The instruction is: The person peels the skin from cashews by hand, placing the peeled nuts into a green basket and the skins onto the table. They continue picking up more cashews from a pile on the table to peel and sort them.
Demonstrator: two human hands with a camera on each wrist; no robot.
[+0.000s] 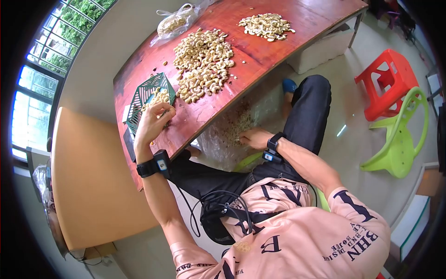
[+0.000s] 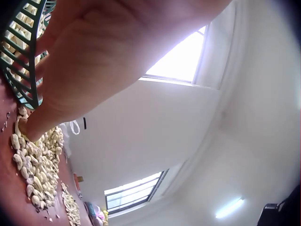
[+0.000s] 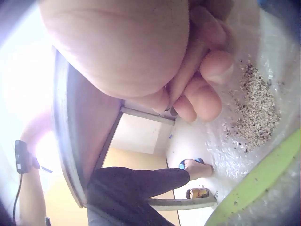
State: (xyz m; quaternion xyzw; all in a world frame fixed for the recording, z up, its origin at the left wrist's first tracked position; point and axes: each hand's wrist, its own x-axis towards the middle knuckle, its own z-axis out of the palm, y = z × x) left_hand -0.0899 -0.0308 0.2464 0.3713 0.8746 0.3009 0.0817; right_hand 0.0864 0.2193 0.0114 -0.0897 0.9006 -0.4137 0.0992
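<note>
My left hand (image 1: 155,122) is at the near corner of a green slatted basket (image 1: 137,104), its fingers at the rim. Peeled cashews (image 1: 159,96) lie inside the basket. In the left wrist view the thumb stands apart from the fingers, over the large cashew pile (image 2: 40,169); slats partly hide the fingertips. Below the table edge, my right hand (image 1: 255,138) hovers over a plastic sheet (image 3: 221,155) strewn with scraps (image 3: 257,110). Its fingers (image 3: 207,99) are curled, with a small dark sliver at the thumb tip; I cannot tell what it is.
The red table (image 1: 204,114) also bears a smaller cashew heap (image 1: 265,26) and a tied plastic bag (image 1: 173,24). A red stool (image 1: 388,83) and a green chair (image 1: 397,144) stand to the right. A tan panel (image 1: 93,181) is on the left.
</note>
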